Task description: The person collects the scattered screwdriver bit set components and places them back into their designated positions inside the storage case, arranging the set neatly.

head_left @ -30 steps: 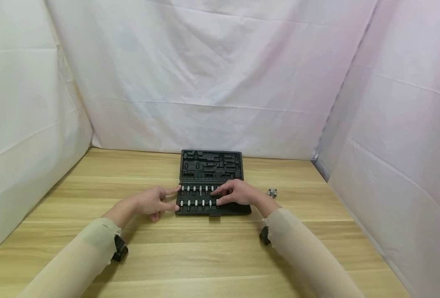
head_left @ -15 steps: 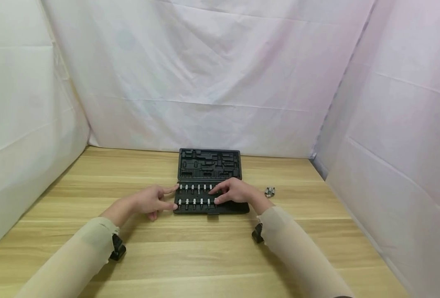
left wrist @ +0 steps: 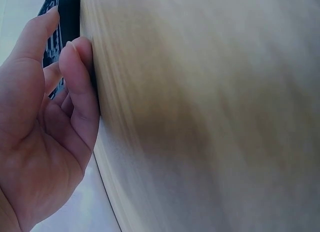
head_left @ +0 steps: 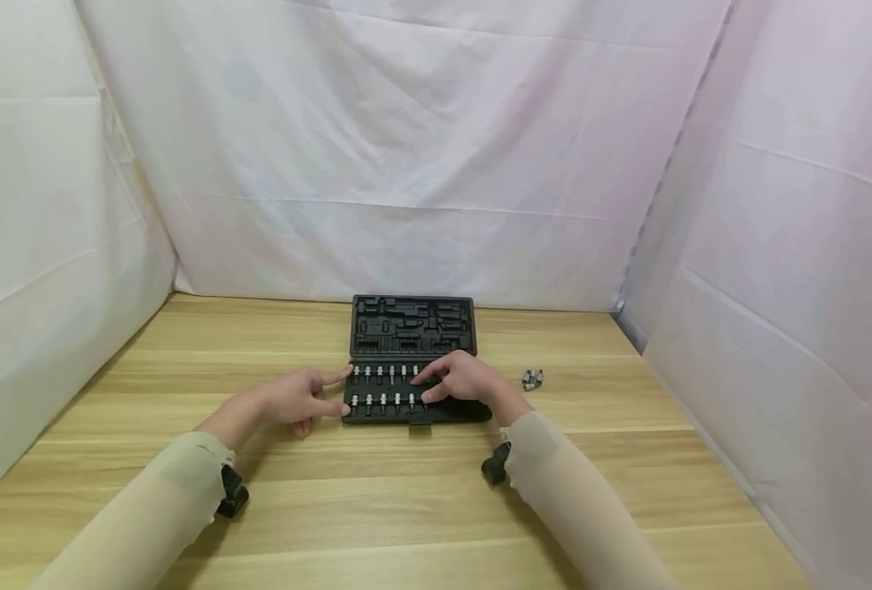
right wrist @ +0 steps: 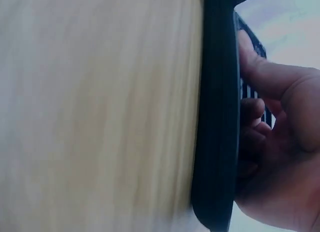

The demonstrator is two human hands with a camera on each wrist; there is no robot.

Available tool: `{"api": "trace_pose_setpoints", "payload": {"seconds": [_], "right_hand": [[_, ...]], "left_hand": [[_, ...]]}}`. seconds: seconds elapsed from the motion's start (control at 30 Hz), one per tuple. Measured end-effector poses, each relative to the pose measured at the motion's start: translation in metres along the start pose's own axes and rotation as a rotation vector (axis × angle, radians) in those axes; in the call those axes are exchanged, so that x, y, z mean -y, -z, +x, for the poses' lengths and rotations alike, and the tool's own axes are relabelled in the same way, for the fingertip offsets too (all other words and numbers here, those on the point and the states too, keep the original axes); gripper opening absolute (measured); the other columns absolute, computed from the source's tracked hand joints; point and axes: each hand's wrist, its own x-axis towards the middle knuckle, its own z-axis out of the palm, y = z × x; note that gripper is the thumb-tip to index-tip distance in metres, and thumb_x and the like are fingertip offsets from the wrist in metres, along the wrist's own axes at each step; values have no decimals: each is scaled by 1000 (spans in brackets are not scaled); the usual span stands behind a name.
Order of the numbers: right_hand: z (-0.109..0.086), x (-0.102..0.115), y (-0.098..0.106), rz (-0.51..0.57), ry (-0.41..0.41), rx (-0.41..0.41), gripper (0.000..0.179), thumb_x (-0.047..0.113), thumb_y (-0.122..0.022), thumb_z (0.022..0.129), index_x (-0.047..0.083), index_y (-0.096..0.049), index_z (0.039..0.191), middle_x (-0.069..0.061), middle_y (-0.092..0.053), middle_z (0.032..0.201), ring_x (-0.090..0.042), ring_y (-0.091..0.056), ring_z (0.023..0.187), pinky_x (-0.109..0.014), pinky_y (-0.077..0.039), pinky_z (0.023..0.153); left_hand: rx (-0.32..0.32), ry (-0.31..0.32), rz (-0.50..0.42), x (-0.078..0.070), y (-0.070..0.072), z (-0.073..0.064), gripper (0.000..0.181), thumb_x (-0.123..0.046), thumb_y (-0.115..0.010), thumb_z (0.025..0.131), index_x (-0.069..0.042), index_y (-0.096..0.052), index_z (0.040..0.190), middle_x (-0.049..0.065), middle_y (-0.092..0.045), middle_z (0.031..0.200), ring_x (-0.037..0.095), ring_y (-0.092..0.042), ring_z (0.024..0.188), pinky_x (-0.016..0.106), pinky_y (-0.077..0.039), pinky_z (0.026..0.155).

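An open black socket case lies on the table, its tray rim towards me and its moulded lid tilted back. Silver bit sockets stand in a back row and a front row. My left hand touches the tray's left edge, index finger at the far corner and thumb at the near one. Over the tray's right part, my right hand presses its thumb on the rightmost visible front-row socket. Its index finger reaches between the rows, apart from the thumb. This hand hides the tray's right slots.
Several loose bit sockets lie in a small cluster on the wooden table, right of the case. White cloth hangs behind the table and along both sides. A black wrist camera is strapped to the left wrist.
My right wrist has swung a little to the left while its thumb stays at the same socket. The left hand keeps its place on the case. The whole head view has shifted slightly.
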Motion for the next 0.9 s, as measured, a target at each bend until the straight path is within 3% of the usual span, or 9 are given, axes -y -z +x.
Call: {"api": "trace_pose_setpoints", "payload": {"seconds": [0.1, 0.2, 0.27, 0.37, 0.43, 0.53, 0.7, 0.8, 0.9], "right_hand": [[0, 2, -2, 26, -27, -21, 22, 22, -85, 98, 32, -86, 118, -5, -67, 155, -34, -57, 149, -56, -56, 116], [0, 4, -3, 34, -40, -39, 21, 20, -85, 98, 31, -86, 116, -4, -68, 152, -35, -59, 146, -55, -58, 113], [0, 4, -4, 33, -35, -36, 20, 20, -85, 98, 30, -86, 116, -4, -74, 126, -31, -67, 120, -47, -62, 100], [0, 2, -4, 22, -21, -19, 21, 21, -84, 99, 30, -85, 118, 2, -58, 83, -21, -49, 78, -35, -49, 75], [-1, 0, -3, 17, -4, 3, 23, 23, -84, 100, 29, -85, 122, 2, -40, 68, -21, -30, 68, -34, -37, 68], [-2, -3, -1, 9, 14, 29, 26, 26, -83, 100, 30, -83, 126, 6, -48, 66, -17, -29, 64, -31, -39, 67], [-2, -7, 2, -11, 41, 50, 28, 26, -82, 101, 30, -83, 129, 6, -74, 100, -17, -36, 68, -32, -43, 71], [-3, -5, 4, -21, 49, 55, 28, 26, -81, 102, 30, -82, 130, 1, -74, 127, -18, -42, 75, -33, -43, 73], [-3, -4, 5, -11, 44, 63, 29, 26, -80, 103, 29, -82, 131, -5, -72, 133, -18, -43, 77, -35, -43, 75]], "left_hand": [[1, -10, 3, 0, 1, 0, 93, -39, -79, 103, -20, -25, 176, 7, -59, 77, 15, -57, 55, 30, -59, 54], [2, -16, 5, -1, 1, -1, 92, -39, -79, 103, -20, -25, 176, 8, -59, 78, 15, -57, 55, 30, -59, 54], [4, -19, 7, -1, 1, -1, 92, -39, -79, 103, -19, -25, 176, 7, -58, 77, 15, -57, 55, 30, -59, 54], [5, -17, 7, -1, 1, -2, 93, -40, -79, 103, -19, -25, 175, 7, -58, 77, 15, -57, 55, 30, -59, 54], [0, -13, 7, 0, 0, -1, 93, -40, -80, 102, -20, -26, 175, 7, -58, 77, 15, -57, 55, 30, -59, 54], [-2, -15, -2, 1, -1, -2, 93, -39, -80, 102, -20, -26, 175, 6, -57, 77, 15, -57, 56, 30, -59, 53], [1, -16, -12, -1, -1, -2, 92, -39, -80, 102, -20, -27, 175, 5, -56, 76, 15, -56, 56, 30, -59, 54], [0, -15, -15, -2, -1, -3, 92, -39, -80, 102, -20, -27, 175, 6, -57, 76, 15, -57, 56, 31, -59, 54], [-2, -16, -19, -1, 0, -3, 92, -38, -80, 102, -20, -27, 175, 7, -57, 76, 16, -57, 57, 31, -59, 54]]}}
